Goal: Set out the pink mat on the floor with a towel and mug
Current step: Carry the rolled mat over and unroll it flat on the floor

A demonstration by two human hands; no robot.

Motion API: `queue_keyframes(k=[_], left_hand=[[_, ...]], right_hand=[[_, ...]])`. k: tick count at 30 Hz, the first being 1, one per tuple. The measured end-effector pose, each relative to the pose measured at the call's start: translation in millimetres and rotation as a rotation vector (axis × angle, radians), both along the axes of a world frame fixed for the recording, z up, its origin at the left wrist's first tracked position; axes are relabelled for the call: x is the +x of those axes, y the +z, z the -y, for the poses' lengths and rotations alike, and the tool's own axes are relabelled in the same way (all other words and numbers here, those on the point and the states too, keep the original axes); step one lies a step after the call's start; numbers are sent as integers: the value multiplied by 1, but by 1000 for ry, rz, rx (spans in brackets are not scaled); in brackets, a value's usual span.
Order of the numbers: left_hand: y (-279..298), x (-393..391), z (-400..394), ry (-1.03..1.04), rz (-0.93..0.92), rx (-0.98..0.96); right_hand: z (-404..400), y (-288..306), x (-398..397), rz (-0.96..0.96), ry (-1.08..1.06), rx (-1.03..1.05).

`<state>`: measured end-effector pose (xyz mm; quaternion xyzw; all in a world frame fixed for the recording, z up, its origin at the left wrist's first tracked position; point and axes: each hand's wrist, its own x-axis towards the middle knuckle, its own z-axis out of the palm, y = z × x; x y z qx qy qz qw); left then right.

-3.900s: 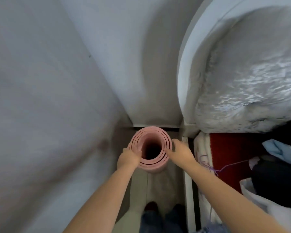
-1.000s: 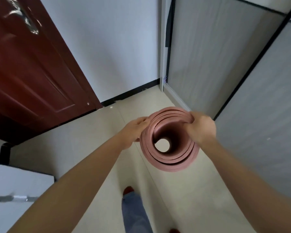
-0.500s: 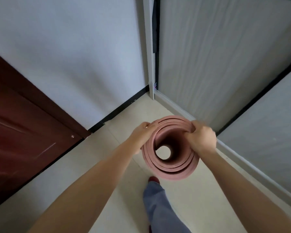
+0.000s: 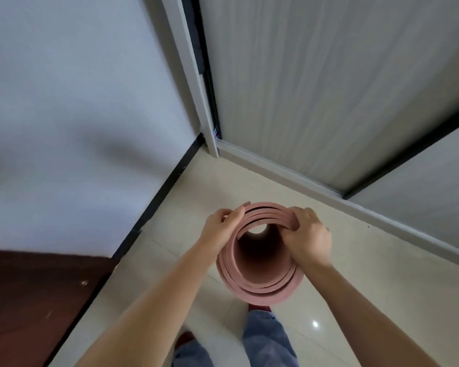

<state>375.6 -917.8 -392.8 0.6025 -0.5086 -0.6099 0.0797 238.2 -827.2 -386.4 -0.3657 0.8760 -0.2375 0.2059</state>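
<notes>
The pink mat (image 4: 259, 284) is rolled up and seen end-on, so its length and lower end are hidden; only the spiral rim and dark hollow show. It sits between the two hands, above the pale floor (image 4: 355, 260). The left hand (image 4: 220, 229) grips the rim's outer layers on its side, fingers curled over the edge. The right hand (image 4: 309, 238) clamps the opposite rim, its fingertips tucked inside the coil. Below the hands, jeans (image 4: 268, 337) and a red shoe (image 4: 184, 340) are cut off by the frame.

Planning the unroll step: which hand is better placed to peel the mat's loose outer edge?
Left. The left hand pinches the rolled pink mat at its protruding outer edge; the right hand grips the rim layers.
</notes>
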Motion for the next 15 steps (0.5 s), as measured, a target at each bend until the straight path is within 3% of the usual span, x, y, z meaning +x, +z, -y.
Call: queue_keyframes(k=[7,11,15], left_hand=[[-92,16,21,-281,-14,-178],[-149,42,15,-420,30,-330],[-197,66,-6,-461,-53,-340]], right_hand=[[-5,-85,38,-89,-257,-138],[-14,-132,70,-177,-282,-220],[-38,-176,99,-257,-263,-231]])
